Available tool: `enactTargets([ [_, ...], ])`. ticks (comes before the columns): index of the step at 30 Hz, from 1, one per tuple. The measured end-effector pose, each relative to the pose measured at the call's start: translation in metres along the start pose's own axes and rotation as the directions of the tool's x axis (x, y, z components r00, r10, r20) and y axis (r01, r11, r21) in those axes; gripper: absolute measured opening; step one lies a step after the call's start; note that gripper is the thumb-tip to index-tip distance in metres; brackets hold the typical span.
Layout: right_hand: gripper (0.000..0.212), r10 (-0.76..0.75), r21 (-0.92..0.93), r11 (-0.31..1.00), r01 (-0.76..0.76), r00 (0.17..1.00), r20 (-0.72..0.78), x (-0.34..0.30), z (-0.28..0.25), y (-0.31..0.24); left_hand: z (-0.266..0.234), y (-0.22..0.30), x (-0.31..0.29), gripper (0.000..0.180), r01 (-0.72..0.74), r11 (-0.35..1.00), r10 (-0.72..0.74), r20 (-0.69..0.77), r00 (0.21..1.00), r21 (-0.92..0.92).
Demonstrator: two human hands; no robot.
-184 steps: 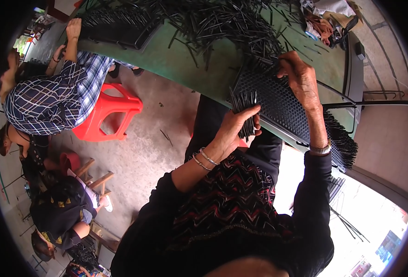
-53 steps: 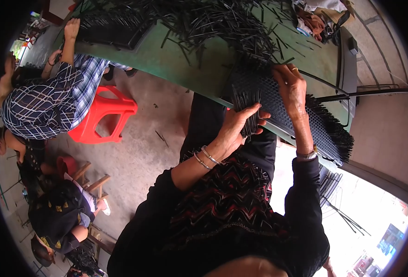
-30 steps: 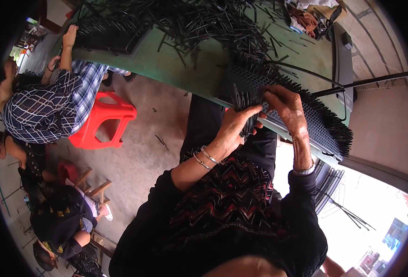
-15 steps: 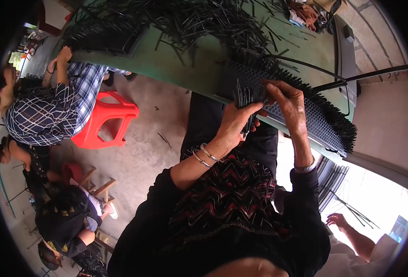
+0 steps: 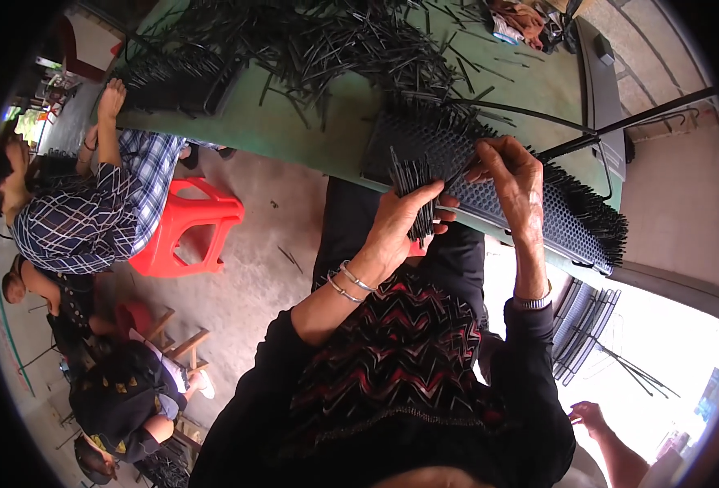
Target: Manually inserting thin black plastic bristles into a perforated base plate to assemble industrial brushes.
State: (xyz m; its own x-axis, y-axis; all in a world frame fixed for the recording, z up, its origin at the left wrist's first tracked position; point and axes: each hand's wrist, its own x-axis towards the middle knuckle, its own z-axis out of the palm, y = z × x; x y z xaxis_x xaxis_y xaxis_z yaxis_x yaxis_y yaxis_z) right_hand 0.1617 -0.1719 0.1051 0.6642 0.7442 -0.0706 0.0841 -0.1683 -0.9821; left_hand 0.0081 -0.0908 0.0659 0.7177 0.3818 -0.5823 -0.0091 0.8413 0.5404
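A bundle of thin black strips [image 5: 413, 177] stands upright in my left hand [image 5: 392, 224], whose fingers and thumb wrap round it. Close to its right, my right hand [image 5: 518, 185] is closed in a pinch over a black perforated panel [image 5: 567, 218]. One dark strip seems to stick out from those fingertips toward the bundle; its end in the fingers is hidden. The panel lies along the near edge of the green table, its honeycomb holes bare at the front. Dense rows of upright black strips [image 5: 591, 203] line its far side.
Loose black strips [image 5: 351, 49] heap across the green table [image 5: 286, 134]. A black rod frame [image 5: 571, 146] reaches over the panel. Left are a seated person [image 5: 75, 215] and a red stool [image 5: 189, 232]. Another person's hand [image 5: 591, 419] shows at lower right, below stacked black panels [image 5: 583, 321].
My hands have moved slightly apart, the left one drawing back leftward with the bundle. The whole view has shifted a little. At the left, the seated person's raised hand has moved.
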Motion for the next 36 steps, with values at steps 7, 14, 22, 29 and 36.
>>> enactTargets([
  [7, 0.019, -0.044, 0.027, 0.999, 0.046, 0.997, -0.058, 0.0, -0.009, 0.0, -0.004, -0.001, 0.003, 0.017, -0.044, 0.988, 0.035, 0.059, 0.998, 0.149],
  [14, 0.02, 0.073, 0.028, 0.997, -0.075, 0.996, 0.05, -0.005, -0.01, 0.009, -0.004, -0.009, 0.001, 0.024, 0.04, 0.982, -0.039, -0.006, 0.999, 0.184],
  [22, 0.022, 0.032, 0.066, 0.997, -0.039, 0.993, 0.114, -0.01, -0.01, 0.019, -0.001, -0.007, -0.005, 0.021, 0.015, 0.957, -0.034, 0.061, 0.998, 0.291],
  [29, 0.022, 0.081, 0.061, 0.994, -0.096, 0.974, 0.213, -0.007, -0.021, 0.023, 0.008, -0.01, -0.007, 0.018, -0.116, 0.926, 0.076, 0.123, 0.99, 0.36],
  [36, 0.022, 0.045, 0.118, 0.99, -0.07, 0.978, 0.204, -0.003, -0.033, 0.011, 0.017, -0.022, -0.009, 0.024, -0.06, 0.993, 0.055, 0.044, 0.998, 0.104],
])
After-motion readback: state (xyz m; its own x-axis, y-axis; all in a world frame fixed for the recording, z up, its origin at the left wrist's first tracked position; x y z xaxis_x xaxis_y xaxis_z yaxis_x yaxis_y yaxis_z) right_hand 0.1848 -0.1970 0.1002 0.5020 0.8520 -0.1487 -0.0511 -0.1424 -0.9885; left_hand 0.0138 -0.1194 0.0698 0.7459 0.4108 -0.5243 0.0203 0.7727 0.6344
